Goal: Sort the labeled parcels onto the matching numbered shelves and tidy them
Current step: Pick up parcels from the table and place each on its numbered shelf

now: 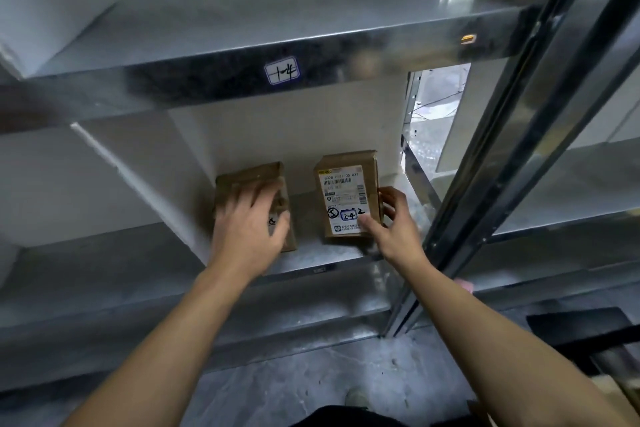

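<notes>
Two brown cardboard parcels lie side by side on a metal shelf (322, 255). The right parcel (346, 187) shows a white shipping label marked "2-4" in a blue box. My right hand (391, 222) holds its right edge, thumb on the label's lower corner and fingers curled round the side. The left parcel (252, 180) is mostly covered by my left hand (247, 222), which lies spread on top of it with the fingers bent over the far part. The shelf above (207, 45) carries a tag (282, 70) reading "1-4".
A metal upright (485, 166) of the rack runs diagonally just right of my right hand. White walls close the shelf bay at the back and left. Grey floor lies below, with a dark object (588, 326) at the lower right.
</notes>
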A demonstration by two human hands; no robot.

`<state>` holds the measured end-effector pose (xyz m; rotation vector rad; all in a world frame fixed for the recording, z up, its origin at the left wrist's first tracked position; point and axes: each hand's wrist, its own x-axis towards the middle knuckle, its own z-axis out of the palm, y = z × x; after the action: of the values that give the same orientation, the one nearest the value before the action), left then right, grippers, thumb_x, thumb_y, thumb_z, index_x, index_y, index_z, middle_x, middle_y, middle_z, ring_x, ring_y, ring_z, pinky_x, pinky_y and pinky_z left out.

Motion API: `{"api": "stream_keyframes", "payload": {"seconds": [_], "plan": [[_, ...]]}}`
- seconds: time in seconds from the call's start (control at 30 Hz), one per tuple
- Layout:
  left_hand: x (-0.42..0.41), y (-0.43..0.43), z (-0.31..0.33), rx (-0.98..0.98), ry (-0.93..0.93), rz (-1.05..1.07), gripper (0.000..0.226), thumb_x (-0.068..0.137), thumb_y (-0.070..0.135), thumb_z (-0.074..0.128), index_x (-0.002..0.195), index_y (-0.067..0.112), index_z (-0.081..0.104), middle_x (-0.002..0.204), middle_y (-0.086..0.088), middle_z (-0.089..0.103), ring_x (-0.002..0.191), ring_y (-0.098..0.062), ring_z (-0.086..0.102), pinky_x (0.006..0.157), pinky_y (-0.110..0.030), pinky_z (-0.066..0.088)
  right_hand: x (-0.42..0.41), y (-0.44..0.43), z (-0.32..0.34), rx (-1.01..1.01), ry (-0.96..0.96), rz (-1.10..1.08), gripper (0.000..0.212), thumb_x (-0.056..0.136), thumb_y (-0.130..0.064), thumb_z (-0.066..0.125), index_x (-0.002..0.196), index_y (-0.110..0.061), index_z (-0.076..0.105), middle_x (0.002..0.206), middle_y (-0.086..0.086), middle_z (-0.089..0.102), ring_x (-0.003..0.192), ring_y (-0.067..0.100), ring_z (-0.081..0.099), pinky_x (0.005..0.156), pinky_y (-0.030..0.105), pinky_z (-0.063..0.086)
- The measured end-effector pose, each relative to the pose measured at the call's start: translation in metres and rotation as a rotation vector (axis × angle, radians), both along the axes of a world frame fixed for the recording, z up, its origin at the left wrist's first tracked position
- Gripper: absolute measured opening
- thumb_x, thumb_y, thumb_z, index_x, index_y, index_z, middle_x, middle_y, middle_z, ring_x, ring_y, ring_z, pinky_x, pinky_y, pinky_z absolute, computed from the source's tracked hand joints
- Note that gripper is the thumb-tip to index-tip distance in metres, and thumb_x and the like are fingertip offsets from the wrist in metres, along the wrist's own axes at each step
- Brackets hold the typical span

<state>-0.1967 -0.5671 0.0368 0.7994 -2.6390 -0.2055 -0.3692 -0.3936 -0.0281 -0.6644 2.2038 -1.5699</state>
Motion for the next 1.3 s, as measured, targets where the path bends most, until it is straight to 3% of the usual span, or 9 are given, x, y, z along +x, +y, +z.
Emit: {"api": "stream_keyframes", "payload": {"seconds": [0.17,0.33,0.53,0.63,0.77,0.9,1.07,1.2,1.3], "plan": [[-0.01,0.002,-0.003,-0.022,-0.002,0.053,0.058,0.083,0.05,0.04,0.132,0.023,0.056,0.124,-0.01,0.058,0.114,-0.039,0.05,0.089,-0.049,0.046,-0.021,-0.008,-0.008,0.0,-0.001,0.061,0.058,0.091,-0.019,0.073,0.14,-0.021,0.041,0.132,-0.011,0.052,0.12,0.003,0.044,0.093,0.01,0.038],[-0.015,0.007,-0.009,-0.085,-0.022,0.074,0.054,0.082,0.048,0.043,0.126,0.022,0.06,0.122,-0.007,0.059,0.113,-0.038,0.05,0.086,-0.047,0.044,-0.036,-0.005,-0.019,0.039,0.026,0.126,0.06,0.09,-0.016,0.074,0.139,-0.026,0.041,0.129,-0.017,0.05,0.124,0.004,0.046,0.11,0.034,0.042],[-0.02,0.009,-0.013,-0.112,0.022,0.08,0.048,0.083,0.045,0.046,0.12,0.021,0.063,0.121,-0.003,0.06,0.105,-0.032,0.05,0.084,-0.043,0.04,-0.041,0.005,-0.028,0.036,-0.064,0.133,0.074,0.087,-0.013,0.078,0.141,-0.037,0.033,0.146,-0.01,0.049,0.136,0.015,0.047,0.115,0.042,0.041],[-0.019,0.009,-0.014,-0.124,0.027,0.08,0.047,0.082,0.044,0.047,0.119,0.021,0.064,0.122,-0.002,0.059,0.103,-0.031,0.05,0.083,-0.042,0.04,-0.04,0.008,-0.03,0.018,-0.079,0.155,0.078,0.087,-0.018,0.078,0.145,-0.039,0.03,0.147,-0.009,0.05,0.136,0.014,0.048,0.116,0.04,0.039],[-0.018,0.009,-0.013,-0.13,0.045,0.089,0.046,0.082,0.045,0.046,0.117,0.02,0.064,0.12,-0.003,0.06,0.102,-0.032,0.051,0.082,-0.043,0.041,-0.04,0.008,-0.027,0.005,-0.099,0.19,0.07,0.091,-0.017,0.074,0.137,-0.046,0.03,0.13,-0.016,0.055,0.126,0.005,0.051,0.114,0.034,0.039],[-0.017,0.009,-0.014,-0.128,0.019,0.084,0.047,0.082,0.046,0.047,0.117,0.02,0.064,0.121,-0.003,0.06,0.103,-0.031,0.052,0.083,-0.043,0.043,-0.041,0.006,-0.028,0.0,-0.126,0.185,0.069,0.091,-0.016,0.073,0.14,-0.043,0.032,0.127,-0.018,0.054,0.13,0.008,0.05,0.113,0.033,0.039],[-0.016,0.008,-0.011,-0.131,-0.03,0.071,0.05,0.081,0.048,0.045,0.118,0.02,0.064,0.121,-0.003,0.059,0.106,-0.033,0.052,0.083,-0.043,0.044,-0.038,0.007,-0.026,0.021,-0.117,0.174,0.074,0.091,-0.02,0.074,0.151,-0.031,0.032,0.138,-0.014,0.051,0.134,0.013,0.047,0.112,0.033,0.037],[-0.017,0.009,-0.006,-0.139,0.011,0.037,0.048,0.082,0.046,0.045,0.116,0.019,0.064,0.119,-0.005,0.06,0.104,-0.034,0.052,0.083,-0.043,0.044,-0.032,0.014,-0.027,0.105,0.008,0.109,0.076,0.091,-0.032,0.074,0.154,-0.026,0.032,0.155,-0.004,0.043,0.142,0.018,0.04,0.116,0.038,0.035],[-0.016,0.014,-0.003,-0.12,0.093,-0.022,0.046,0.082,0.043,0.046,0.117,0.017,0.062,0.119,-0.006,0.061,0.102,-0.034,0.053,0.084,-0.043,0.043,-0.024,0.027,-0.025,0.216,0.166,0.051,0.071,0.091,-0.036,0.073,0.151,-0.023,0.038,0.153,0.001,0.044,0.139,0.021,0.043,0.115,0.039,0.038]]}}
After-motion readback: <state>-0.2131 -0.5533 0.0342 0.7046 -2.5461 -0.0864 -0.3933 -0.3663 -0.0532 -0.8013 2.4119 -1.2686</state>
